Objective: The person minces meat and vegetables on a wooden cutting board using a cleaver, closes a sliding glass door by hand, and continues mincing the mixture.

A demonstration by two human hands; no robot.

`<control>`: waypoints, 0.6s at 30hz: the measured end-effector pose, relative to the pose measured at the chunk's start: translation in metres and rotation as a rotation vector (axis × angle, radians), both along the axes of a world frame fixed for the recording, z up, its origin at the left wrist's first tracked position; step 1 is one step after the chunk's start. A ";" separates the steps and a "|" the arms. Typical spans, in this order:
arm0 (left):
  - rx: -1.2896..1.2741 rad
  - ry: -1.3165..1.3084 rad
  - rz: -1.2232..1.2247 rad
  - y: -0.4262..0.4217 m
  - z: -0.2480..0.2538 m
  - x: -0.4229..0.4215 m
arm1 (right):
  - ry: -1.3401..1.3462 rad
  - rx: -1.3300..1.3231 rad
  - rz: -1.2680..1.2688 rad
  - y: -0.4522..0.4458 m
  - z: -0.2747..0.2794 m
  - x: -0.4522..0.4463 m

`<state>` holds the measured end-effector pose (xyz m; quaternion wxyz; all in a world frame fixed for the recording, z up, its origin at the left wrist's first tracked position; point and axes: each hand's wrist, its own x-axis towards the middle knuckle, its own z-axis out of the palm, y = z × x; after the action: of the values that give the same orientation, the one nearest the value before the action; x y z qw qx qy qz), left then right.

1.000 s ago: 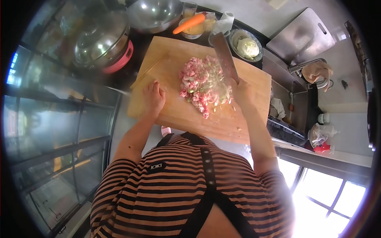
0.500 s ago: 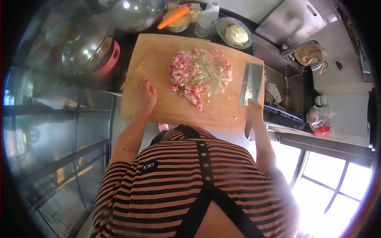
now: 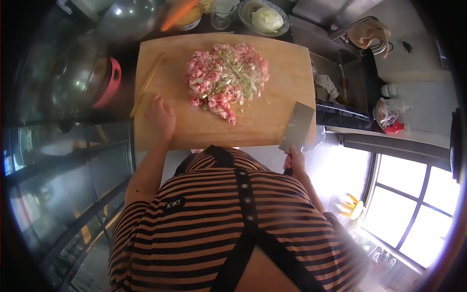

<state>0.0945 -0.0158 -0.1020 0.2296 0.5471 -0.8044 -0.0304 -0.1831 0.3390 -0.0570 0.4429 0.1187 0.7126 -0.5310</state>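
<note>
A wide cleaver (image 3: 297, 127) is in my right hand (image 3: 296, 164), my fingers closed around its dark handle. Its blade is over the front right corner of the wooden cutting board (image 3: 270, 131), while the hand is just past the front edge. My left hand (image 3: 161, 117) rests at the board's left side, fingers curled in, with nothing visible in them. A pair of chopsticks (image 3: 147, 83) lies beside it along the left edge. Mid-board spreads a heap of chopped pink meat (image 3: 202, 73), with pale green shredded vegetable (image 3: 238, 68) over its right part.
Behind the board are a carrot (image 3: 180, 13) on a bowl (image 3: 192, 22), a glass (image 3: 221, 19) and a plate (image 3: 245, 22) with a piece of cabbage (image 3: 267, 19). A red-handled pot (image 3: 113, 80) stands left. On the right is a sink (image 3: 352, 78) with a faucet (image 3: 340, 33).
My right hand has drawn the cleaver toward my body and tilted its blade, moving from the board's right side to its front right corner. My left hand stays put; the view has shifted slightly.
</note>
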 end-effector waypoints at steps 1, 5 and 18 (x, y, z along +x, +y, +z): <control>0.011 -0.003 0.006 0.000 -0.002 0.000 | -0.019 -0.013 -0.009 -0.005 -0.001 0.005; 0.017 -0.022 -0.021 -0.002 -0.001 0.003 | -0.002 -0.037 -0.015 -0.038 -0.001 0.021; 0.010 0.048 -0.116 0.001 0.014 0.008 | 0.082 -0.167 -0.247 -0.156 0.003 0.057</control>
<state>0.1022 -0.0149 -0.0880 0.2441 0.4999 -0.8287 -0.0608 -0.1265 0.1828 -0.0538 0.3531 0.1465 0.6634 -0.6432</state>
